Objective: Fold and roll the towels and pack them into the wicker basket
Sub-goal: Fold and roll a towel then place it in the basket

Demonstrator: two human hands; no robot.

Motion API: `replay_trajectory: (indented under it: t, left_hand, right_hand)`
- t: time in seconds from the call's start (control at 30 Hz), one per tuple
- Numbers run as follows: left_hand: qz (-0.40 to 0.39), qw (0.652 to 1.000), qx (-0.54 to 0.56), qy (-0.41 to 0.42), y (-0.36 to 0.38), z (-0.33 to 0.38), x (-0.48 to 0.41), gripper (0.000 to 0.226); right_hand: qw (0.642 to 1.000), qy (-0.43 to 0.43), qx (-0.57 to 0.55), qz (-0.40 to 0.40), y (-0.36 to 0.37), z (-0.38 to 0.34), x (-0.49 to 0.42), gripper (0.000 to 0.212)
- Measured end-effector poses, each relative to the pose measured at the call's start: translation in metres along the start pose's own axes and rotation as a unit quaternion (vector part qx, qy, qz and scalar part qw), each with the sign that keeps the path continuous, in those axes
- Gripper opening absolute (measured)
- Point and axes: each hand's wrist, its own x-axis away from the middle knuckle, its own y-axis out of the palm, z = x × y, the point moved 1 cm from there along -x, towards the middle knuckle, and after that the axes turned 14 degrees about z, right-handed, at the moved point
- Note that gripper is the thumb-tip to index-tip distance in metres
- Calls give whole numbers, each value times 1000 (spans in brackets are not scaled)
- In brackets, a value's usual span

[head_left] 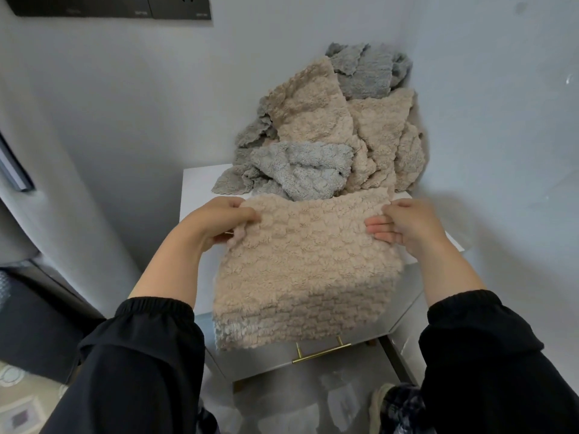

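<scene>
A beige fluffy towel (pixel 307 264) hangs spread out in front of me, its lower edge draping past the front of a white cabinet (pixel 200 189). My left hand (pixel 219 219) pinches the towel's upper left corner. My right hand (pixel 404 222) grips the upper right corner, fingers curled over the front. Behind the towel a heap of beige and grey towels (pixel 326 133) is piled against the wall on the cabinet top. No wicker basket is in view.
The cabinet stands in a corner between light walls and has a drawer with a gold handle (pixel 319 352). A dark panel (pixel 112 6) is mounted on the wall at the upper left. Dark furniture (pixel 34 311) sits at the lower left on a patterned floor.
</scene>
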Motion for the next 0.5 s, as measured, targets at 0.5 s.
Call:
replay_trajectory:
  t: [0.5]
  left_hand:
    - [288, 923, 73, 243, 16, 21, 5, 29]
  right_hand:
    - [973, -40, -225, -22, 9, -26, 6, 19]
